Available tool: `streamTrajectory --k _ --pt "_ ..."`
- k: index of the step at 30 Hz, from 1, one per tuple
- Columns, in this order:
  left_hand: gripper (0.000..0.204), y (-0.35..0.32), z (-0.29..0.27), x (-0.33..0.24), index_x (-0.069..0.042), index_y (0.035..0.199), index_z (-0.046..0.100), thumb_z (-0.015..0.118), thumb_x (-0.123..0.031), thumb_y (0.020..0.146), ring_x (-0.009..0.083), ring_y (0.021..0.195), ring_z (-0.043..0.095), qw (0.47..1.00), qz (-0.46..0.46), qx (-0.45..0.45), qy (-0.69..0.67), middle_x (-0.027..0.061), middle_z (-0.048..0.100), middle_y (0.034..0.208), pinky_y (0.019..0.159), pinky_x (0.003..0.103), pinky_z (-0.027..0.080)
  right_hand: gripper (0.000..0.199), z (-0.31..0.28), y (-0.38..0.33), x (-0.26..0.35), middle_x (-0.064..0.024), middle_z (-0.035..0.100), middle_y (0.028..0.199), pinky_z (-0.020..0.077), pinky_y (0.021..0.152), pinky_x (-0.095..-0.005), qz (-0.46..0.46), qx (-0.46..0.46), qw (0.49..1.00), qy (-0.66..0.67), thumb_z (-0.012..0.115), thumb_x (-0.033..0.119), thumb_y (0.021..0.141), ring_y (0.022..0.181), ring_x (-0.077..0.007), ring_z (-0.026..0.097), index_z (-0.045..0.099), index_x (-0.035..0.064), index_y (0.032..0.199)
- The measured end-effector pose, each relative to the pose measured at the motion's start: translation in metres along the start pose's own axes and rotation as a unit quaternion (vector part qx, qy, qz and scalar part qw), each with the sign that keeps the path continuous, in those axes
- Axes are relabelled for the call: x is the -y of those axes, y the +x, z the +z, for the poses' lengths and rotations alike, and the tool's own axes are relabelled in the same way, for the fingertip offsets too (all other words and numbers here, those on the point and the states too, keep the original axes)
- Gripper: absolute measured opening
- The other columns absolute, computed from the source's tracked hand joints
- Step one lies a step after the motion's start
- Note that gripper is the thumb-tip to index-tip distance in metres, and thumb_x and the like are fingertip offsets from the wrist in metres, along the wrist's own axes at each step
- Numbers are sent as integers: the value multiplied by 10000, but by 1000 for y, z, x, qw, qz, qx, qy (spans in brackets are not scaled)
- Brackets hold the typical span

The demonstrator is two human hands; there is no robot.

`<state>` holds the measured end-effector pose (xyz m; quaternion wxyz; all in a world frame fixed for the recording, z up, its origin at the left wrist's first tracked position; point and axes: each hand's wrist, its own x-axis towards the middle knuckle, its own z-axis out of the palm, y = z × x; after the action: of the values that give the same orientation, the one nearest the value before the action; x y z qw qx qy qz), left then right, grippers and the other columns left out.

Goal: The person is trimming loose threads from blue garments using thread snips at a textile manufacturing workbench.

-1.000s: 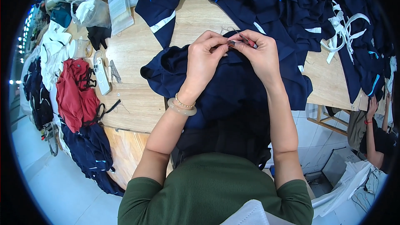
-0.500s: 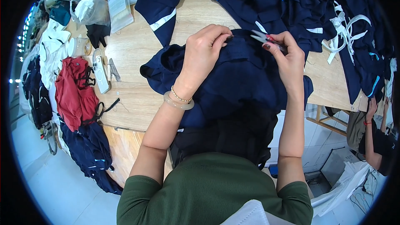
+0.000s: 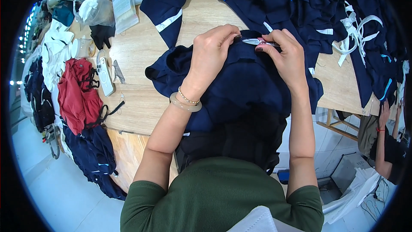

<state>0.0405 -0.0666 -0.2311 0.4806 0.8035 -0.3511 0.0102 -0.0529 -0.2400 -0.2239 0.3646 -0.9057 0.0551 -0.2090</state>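
Observation:
A navy blue garment [image 3: 253, 81] lies bunched on the table edge in front of me and hangs toward my lap. My left hand [image 3: 216, 49] pinches its upper edge, fingers closed on the cloth. In my right hand [image 3: 284, 51] is a pair of thread snips [image 3: 254, 41], red at the grip, with the blades pointing left. The blades lie over the garment's top band, close to my left fingertips, and look nearly closed. Whether a thread is between them is too small to tell.
More navy garments [image 3: 274, 4] cover the table's far side, with white strips [image 3: 358, 34] at right. Left are a red garment [image 3: 79, 96], a white phone [image 3: 104, 76], plastic bags [image 3: 95, 10] and white cloth [image 3: 58, 49]. Another person's arm [image 3: 383, 122] shows at the right edge.
My right hand has moved left, bringing the snips toward my left fingertips. Their blades, spread apart before, are now nearly together. The left hand stays pinched on the garment.

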Motion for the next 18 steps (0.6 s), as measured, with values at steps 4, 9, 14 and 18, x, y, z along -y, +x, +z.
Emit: streamTrajectory --k 4,9,14,18 --pt "81 0 1 1 37 916 667 606 28 863 160 741 705 1000 2 -4 3 105 707 830 658 230 552 234 1 1 1 -74 600 733 437 624 -288 1 8 1000 -1 768 125 721 681 -185 548 652 -18 866" --pt "87 1 0 0 37 926 667 604 25 868 164 748 706 1000 -16 6 -7 107 707 834 670 236 558 214 3 2 -2 -30 656 775 452 612 -302 -11 7 1000 -15 755 188 728 697 -190 555 652 35 835" --pt "82 0 3 4 22 909 668 625 12 840 221 721 690 1000 -3 -12 -13 127 692 817 646 272 542 219 2 2 0 -75 622 768 463 654 -273 -1 22 1000 -3 759 105 730 714 -183 580 654 -18 878" --pt "77 1 4 4 5 885 669 645 1 812 273 685 671 999 1 -30 -25 141 676 793 617 307 524 208 4 4 -1 -24 657 773 450 602 -301 -31 2 999 -12 760 176 718 691 -189 546 646 34 819"
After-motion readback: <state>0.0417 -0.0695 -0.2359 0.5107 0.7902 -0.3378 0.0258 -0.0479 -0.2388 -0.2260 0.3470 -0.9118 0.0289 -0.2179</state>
